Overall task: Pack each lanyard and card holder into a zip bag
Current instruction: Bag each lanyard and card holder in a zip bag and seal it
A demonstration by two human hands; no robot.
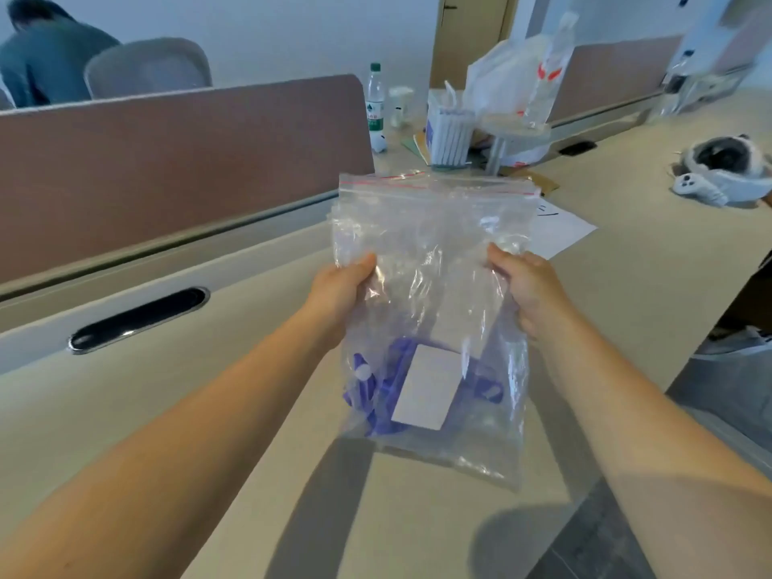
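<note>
Crinkled clear zip bag (430, 252) gripped by 2 hands.

No legible text, brand or number could be made out. A green-and-white label was seen on the water bottle (375, 103), its print too blurred to read. Dark handwritten strokes were noted on the sheet of paper (559, 229), undecipherable. Red markings on the white plastic bag (516, 73) were likewise unreadable.
</note>
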